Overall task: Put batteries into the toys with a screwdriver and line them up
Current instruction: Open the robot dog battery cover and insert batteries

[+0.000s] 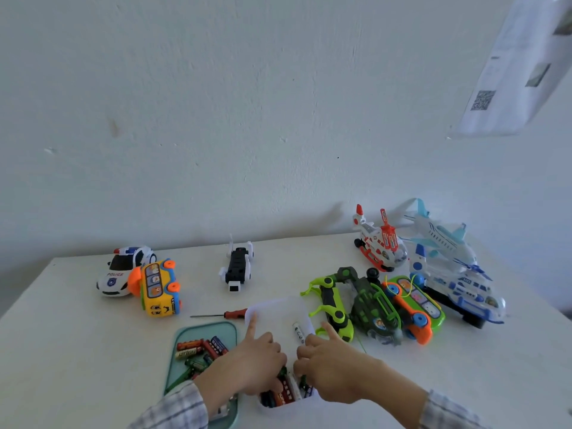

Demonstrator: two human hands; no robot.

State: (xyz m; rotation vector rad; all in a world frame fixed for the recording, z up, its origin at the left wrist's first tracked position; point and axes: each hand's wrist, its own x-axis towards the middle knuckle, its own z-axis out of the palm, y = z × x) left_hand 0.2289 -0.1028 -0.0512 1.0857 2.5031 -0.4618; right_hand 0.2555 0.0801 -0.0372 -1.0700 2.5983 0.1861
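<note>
A white plastic box [276, 305] stands in front of me with several batteries [283, 394] in its near end and one white battery [299, 332] further in. My left hand [257, 365] and my right hand [328, 366] both dip curled fingers into those batteries, thumbs sticking out. Whether either hand grips one is hidden. A red-handled screwdriver [220, 314] lies just left of the box. A white and black toy [236, 268] lies belly-up at the back centre.
A teal tray [206, 328] with more batteries [198, 348] sits under my left wrist. A police car [123, 270] and a tipped yellow bus [159, 289] are at the back left. Green toys [356, 305], a green-orange bus [413, 306], a red helicopter [380, 244] and blue-white aircraft [455, 274] crowd the right.
</note>
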